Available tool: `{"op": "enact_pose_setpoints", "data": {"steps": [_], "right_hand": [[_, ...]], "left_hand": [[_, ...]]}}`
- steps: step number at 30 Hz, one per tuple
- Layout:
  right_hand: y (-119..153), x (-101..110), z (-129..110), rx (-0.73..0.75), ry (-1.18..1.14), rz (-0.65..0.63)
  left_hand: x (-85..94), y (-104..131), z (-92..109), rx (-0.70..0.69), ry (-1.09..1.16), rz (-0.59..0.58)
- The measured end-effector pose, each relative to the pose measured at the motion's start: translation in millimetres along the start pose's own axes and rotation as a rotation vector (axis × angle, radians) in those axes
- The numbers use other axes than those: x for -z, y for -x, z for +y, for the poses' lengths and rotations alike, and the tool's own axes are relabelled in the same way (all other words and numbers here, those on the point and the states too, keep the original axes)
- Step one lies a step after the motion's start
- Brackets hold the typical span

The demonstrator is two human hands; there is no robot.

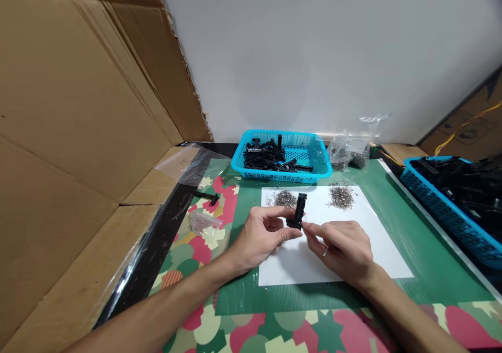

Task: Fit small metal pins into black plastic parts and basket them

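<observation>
My left hand (263,234) pinches a black plastic part (300,209) between thumb and fingers, above a white sheet of paper (280,269). The part stands upright, with a wider foot at its lower end. My right hand (342,248) is closed, its thumb and index fingertips meeting at the lower right side of the part. Whatever sits between those fingertips is too small to make out. A silvery bit shows by the curled fingers; I cannot tell whether it is a ring or a loose piece. Behind the hands, two piles of tiny metal pieces, a left pile (285,198) and a right pile (342,196), lie on the paper.
A blue basket (280,176) of similar black parts stands at the back. Another blue basket (447,206) full of black pieces is at the right. Plastic bags (349,154) lean on the wall. A single black part (207,196) lies left, near cardboard (133,227).
</observation>
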State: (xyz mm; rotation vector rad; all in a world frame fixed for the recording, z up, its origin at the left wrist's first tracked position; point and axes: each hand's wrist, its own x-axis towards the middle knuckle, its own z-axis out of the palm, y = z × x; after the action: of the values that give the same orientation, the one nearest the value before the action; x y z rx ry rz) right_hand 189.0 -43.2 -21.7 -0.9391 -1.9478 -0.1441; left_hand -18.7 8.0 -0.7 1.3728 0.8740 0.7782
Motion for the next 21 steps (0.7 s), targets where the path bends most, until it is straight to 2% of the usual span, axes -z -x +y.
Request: {"op": "enact_pose_setpoints", "data": {"steps": [5, 14, 18, 21], "right_hand": [[4.7, 0.3, 4.3, 0.01, -0.05, -0.081], [-5.9, 2.4, 0.0, -0.074, -0.071, -0.037], [-7.6, 4.5, 0.6, -0.108, -0.122, -0.074], [-8.2, 5.2, 1.1, -0.1, -0.165, -0.089]], "left_hand": [[-0.4, 1.1, 4.1, -0.034, -0.051, 0.017], [-0.4, 2.3, 5.3, -0.096, -0.138, 0.039], [1.0, 1.1, 3.9, -0.119, -0.176, 0.049], [1.8, 1.3, 0.8, -0.102, -0.172, 0.014]]}}
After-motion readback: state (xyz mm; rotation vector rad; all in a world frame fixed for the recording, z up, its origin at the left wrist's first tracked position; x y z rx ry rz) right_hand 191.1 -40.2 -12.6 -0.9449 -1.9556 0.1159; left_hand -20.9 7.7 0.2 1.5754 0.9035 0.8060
